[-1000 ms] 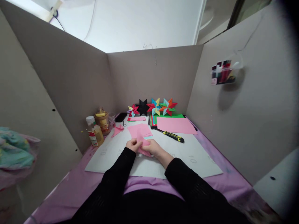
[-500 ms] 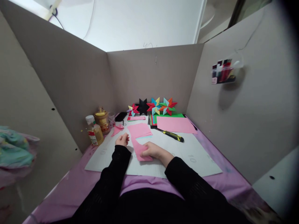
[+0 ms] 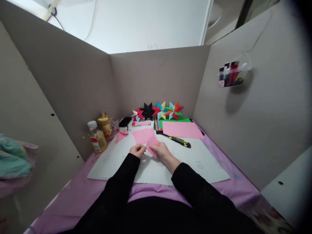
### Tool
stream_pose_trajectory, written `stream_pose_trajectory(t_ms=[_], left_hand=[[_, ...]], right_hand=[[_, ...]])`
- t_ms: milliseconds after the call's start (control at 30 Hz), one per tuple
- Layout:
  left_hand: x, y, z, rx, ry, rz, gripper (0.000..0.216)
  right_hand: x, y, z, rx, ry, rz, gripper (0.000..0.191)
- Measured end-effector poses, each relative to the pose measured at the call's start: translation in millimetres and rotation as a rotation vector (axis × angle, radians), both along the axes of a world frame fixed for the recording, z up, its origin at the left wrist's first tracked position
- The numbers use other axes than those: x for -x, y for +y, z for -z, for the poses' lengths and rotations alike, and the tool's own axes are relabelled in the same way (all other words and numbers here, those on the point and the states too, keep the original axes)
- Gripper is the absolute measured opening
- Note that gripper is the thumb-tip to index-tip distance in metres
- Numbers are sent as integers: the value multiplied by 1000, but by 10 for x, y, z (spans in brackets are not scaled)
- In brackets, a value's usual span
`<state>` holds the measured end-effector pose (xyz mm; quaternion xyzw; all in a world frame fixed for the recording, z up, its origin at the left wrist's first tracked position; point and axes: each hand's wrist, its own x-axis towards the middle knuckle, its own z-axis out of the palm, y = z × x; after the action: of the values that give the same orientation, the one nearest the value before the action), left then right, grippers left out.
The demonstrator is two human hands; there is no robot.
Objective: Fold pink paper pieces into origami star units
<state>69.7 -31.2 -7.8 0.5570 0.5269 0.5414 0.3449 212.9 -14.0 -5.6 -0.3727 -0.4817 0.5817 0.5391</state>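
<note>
A small pink sheet of paper (image 3: 152,144) is held up off the white board, tilted and slightly curved. My right hand (image 3: 162,152) pinches its right side, thumb on top. My left hand (image 3: 138,150) has its fingers curled together at the sheet's left edge and appears to pinch it there; the fingertips are small in view. Just beyond lie more pink paper squares (image 3: 142,135), partly covered by the held sheet. A folded pink paper piece (image 3: 121,136) rests to the left of them.
A yellow-and-black utility knife (image 3: 179,141) lies right of my hands, before a large pink sheet (image 3: 182,130). Folded paper stars (image 3: 161,110) stand along the back wall. At left are a glue bottle (image 3: 97,138), a brown jar (image 3: 105,128) and a black phone-like object (image 3: 125,122).
The pink sheet has been lifted and turned in my right hand. My left hand has moved right and toward me, to the sheet's edge. The view has shifted slightly.
</note>
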Motion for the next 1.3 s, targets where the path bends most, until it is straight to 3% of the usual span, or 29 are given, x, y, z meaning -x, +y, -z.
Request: stream_pose_trajectory(t_ms=[267,567,733,900,1067,1233,1300], left_hand=[[6,-2,-3,-135,109,-36,20],[16,-1,20,-70,164,15,26],[78,23,-25,-59,80,-40,25],[108,45,-18,-55,53,-75,25],[122,48,-45,-55,-19,-135,26],[43,-24,-97,-59,10,-83,27],[0,-50,-96,-63,19,-74,27]], right_hand=[[0,-38,-23,-12,-18,-40,25],[12,-37,-22,-16,-105,-121,23],[-32,38,-4,-31,-161,-6,21],[-72,95,-17,20,-94,33,18],[-116,110,-48,73,-4,178,17],[-23,-1,-35,-20,-41,-116,24],[20,-39,-18,-44,-41,-169,26]])
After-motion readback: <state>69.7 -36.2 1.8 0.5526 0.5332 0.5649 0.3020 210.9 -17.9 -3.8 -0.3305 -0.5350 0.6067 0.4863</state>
